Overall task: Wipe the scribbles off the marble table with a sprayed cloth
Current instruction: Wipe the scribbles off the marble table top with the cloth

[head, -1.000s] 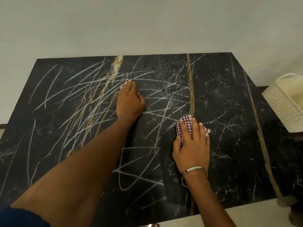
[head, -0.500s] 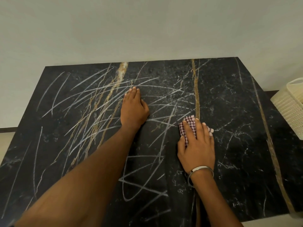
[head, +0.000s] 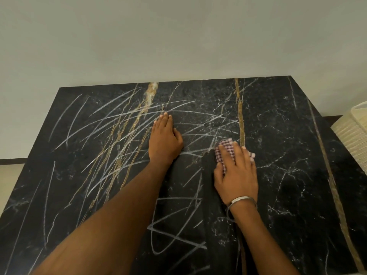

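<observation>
A black marble table [head: 288, 135] with gold veins fills the view. White chalk scribbles [head: 103, 139] cover its left and middle parts; the right part shows only the stone's own veins. My right hand [head: 237, 175] lies flat on a small purple-and-white checked cloth [head: 224, 147] and presses it to the tabletop with straight fingers, at the right edge of the scribbled area. Most of the cloth is hidden under the fingers. My left hand [head: 163, 139] rests flat on the table among the scribbles, to the left of the cloth, holding nothing.
A cream woven plastic basket [head: 353, 135] stands past the table's right edge. A plain pale wall runs behind the table's far edge. A silver bangle [head: 241, 200] sits on my right wrist.
The view has tilted up, so the table sits lower in frame. My right hand and cloth have slid slightly forward; the left hand stays planted.
</observation>
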